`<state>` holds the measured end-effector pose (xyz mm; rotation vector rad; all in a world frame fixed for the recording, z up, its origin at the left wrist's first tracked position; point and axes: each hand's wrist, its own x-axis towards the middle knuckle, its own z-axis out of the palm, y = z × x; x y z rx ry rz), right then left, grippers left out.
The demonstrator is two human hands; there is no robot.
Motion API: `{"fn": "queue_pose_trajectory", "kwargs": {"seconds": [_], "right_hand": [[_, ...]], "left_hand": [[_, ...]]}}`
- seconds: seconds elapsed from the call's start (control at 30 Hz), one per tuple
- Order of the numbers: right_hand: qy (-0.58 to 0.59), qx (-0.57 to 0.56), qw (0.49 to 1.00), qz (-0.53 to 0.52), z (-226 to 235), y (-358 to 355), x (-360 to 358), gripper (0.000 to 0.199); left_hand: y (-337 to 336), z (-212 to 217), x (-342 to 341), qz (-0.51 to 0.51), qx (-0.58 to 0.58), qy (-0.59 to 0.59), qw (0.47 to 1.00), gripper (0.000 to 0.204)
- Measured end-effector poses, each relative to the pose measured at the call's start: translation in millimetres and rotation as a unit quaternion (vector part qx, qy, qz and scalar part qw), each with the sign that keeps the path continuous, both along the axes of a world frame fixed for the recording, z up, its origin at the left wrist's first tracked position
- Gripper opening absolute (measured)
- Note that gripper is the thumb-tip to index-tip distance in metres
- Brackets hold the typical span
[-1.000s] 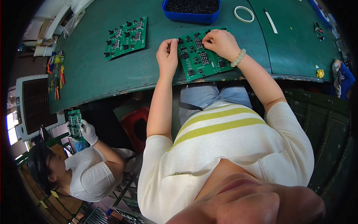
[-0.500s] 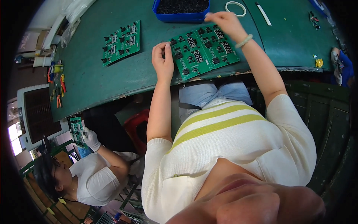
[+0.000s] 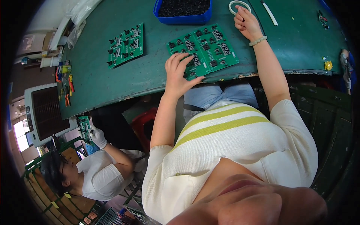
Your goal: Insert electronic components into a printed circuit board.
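Observation:
A green circuit board panel (image 3: pixel 204 45) with black buttons and white digit displays lies near the table's front edge. My left hand (image 3: pixel 178 73) is over its near left corner, fingers spread and thumb stretched along the near edge. Right of the board, my right hand (image 3: pixel 246 24) is raised with fingers curled in; whatever they may hold is hidden. Just behind those fingers lies a pale ring of tape (image 3: pixel 234 3). Beyond the board stands a blue bin (image 3: pixel 183 18) full of small black parts.
A second circuit board (image 3: pixel 126 47) lies to the left on the green table (image 3: pixel 157 41). Toward the right are a white-handled knife-like tool (image 3: pixel 270 15) and a yellow scrap (image 3: pixel 328 65). Pliers (image 3: pixel 71 83) hang at the left edge. A gloved co-worker (image 3: pixel 103 172) holds another board.
My right hand has moved away from the blue bin, to the right beside the tape ring. My left hand has gone from the board's left edge onto its near corner, fingers spreading.

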<state>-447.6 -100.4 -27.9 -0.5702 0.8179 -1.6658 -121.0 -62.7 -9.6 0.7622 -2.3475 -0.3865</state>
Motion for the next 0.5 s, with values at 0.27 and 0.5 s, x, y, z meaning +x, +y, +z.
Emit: {"fn": "queue_pose_trajectory", "kwargs": {"seconds": [0.27, 0.5], "right_hand": [[-0.008, 0.018, 1.000, -0.018, -6.6, -4.7, -1.4, 0.027], [-0.047, -0.011, 0.999, -0.010, -6.8, -3.2, -4.0, 0.030]], "left_hand": [[1.8, 12.6, 32.9, 0.004, -0.102, 0.013, 0.995, 0.067], [-13.6, 33.3, 60.6, 0.026, -0.249, 0.031, 0.968, 0.062]]}}
